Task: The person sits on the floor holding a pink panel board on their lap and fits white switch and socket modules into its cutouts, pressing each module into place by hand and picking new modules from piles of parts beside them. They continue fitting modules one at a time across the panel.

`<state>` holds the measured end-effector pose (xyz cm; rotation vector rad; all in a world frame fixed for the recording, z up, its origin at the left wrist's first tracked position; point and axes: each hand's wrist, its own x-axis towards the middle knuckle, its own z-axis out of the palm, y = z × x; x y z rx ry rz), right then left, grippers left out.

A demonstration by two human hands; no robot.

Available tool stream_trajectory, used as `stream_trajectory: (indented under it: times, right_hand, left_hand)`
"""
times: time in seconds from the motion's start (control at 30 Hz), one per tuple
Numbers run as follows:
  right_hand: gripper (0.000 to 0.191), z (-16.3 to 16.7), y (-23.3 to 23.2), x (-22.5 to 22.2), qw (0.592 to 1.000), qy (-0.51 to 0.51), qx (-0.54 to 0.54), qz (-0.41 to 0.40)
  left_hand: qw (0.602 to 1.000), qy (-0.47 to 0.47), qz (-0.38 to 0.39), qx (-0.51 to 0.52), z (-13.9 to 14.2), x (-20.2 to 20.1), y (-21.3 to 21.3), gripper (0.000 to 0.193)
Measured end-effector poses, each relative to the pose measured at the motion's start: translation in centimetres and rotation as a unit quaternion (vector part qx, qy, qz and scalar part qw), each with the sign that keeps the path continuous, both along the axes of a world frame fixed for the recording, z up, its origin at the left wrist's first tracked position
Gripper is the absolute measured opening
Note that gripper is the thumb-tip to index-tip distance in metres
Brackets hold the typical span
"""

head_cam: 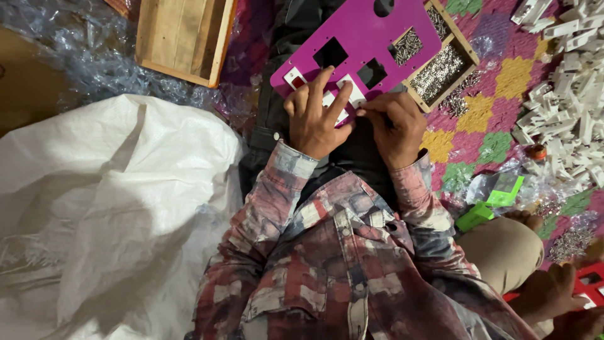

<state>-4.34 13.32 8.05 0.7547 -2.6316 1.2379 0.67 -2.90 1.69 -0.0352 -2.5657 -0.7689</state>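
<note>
On my lap: the purple panel lies flat and a little tilted, with square holes cut in it; its far edge reaches over the wooden tray.
Left hand: my left hand lies on the near edge of the panel, fingers spread, and the fingertips press on the white switches that sit in the holes. It presses from above; it is not closed around anything.
Right hand: my right hand is just beside the left one, almost touching it. The fingers are bent together at the near edge of the panel, at a switch. If a small part is between the fingertips, I cannot tell.
Switches in panel: one with a red part sits at the left corner, others are under my fingers.
Tray: the tray behind the panel has compartments with small metal screws.
Right side: a heap of white plastic parts lies on the colourful mat, well apart from my hands. Green pieces lie near my knee.
Left side: a big white sack is beside me, and a wooden box stands behind it on clear plastic wrap.
Lower right corner: another person's hand rests by a red panel.
</note>
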Motion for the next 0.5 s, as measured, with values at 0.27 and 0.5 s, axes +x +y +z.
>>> stream_trajectory:
  times: [0.27,0.5]
  right_hand:
    - [0.017,0.2,-0.2,0.2,0.999,-0.029,0.002,-0.027]
    - [0.041,-1.5,0.3,0.7,0.992,-0.086,-0.067,-0.069]
  left_hand:
    - [0.997,0.049,0.030,-0.044,-0.1,0.0,0.3,0.064]
    - [0.996,0.062,0.029,-0.058,0.1,0.4,0.5,0.060]
